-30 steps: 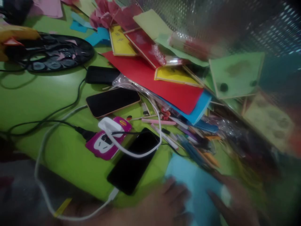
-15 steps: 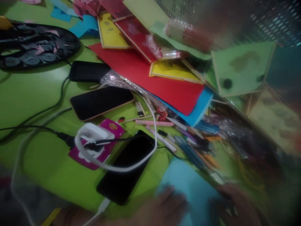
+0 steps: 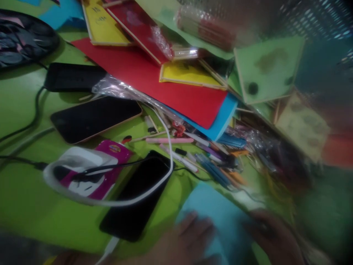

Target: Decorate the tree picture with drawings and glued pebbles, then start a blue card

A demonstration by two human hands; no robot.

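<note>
While the left hand (image 3: 191, 237) is resting loosely spread on blue paper (image 3: 211, 202) near the pens (image 3: 212, 171), steady pressure should be helping; whether the blurred right hand (image 3: 275, 235) is gripping anything, I cannot tell.

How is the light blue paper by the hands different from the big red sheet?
The light blue paper is pale; the red sheet is a much stronger colour. The left hand rests on the light blue paper; no hand touches the red sheet, but a yellow piece overlaps it. The light blue paper is nearer the person; the red sheet is farther back, over a brighter blue sheet. Both look like flat sheets.
</note>
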